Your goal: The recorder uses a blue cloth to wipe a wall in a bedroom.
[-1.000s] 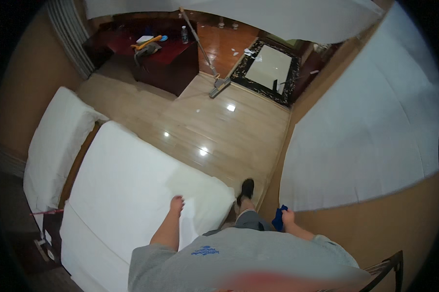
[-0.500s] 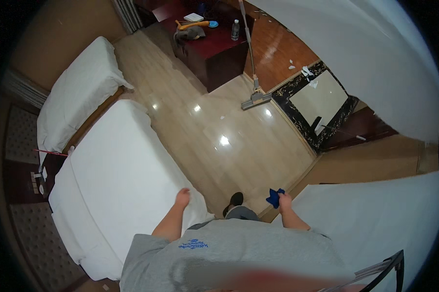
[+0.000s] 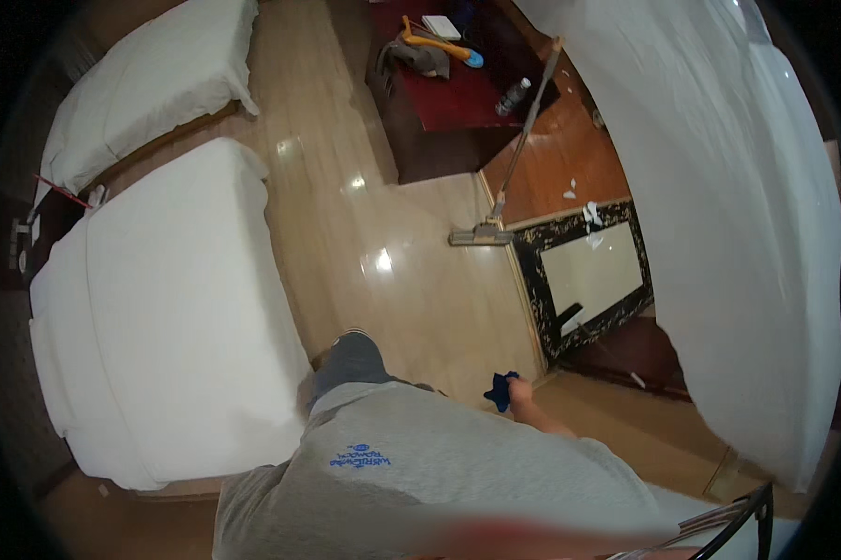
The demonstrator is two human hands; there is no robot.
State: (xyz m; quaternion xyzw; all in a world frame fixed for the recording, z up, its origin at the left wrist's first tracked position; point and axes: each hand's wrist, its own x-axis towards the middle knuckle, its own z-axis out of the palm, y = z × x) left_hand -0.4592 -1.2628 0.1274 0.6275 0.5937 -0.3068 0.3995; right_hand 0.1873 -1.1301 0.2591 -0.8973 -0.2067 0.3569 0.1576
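My right hand [image 3: 520, 390] is closed around a crumpled dark blue cloth [image 3: 500, 392], held low in front of me above the floor. The cloth hangs out past my fingers on the left. My left hand is out of sight, and my grey shirt [image 3: 458, 439] fills the lower middle. On my left, nearest to my body, lies a bed [image 3: 178, 308] with a smooth white cover. Ahead of my right hand a flat mop [image 3: 482, 237] stands with its head on the floor, its handle leaning up toward a dark red desk.
The desk [image 3: 458, 93] holds a bottle [image 3: 512, 97], a grey cloth [image 3: 422, 60] and a yellow-orange tool [image 3: 437, 44]. A black-framed panel [image 3: 590, 280] lies right of the mop with white scraps on it. White sheeting [image 3: 709, 215] spans the right side. Another bed [image 3: 150, 93] stands far left.
I have turned and stepped forward along the bed, so the mop and panel appear nearer. My left hand, seen earlier over the bed's edge, has gone from view. My right hand keeps the cloth.
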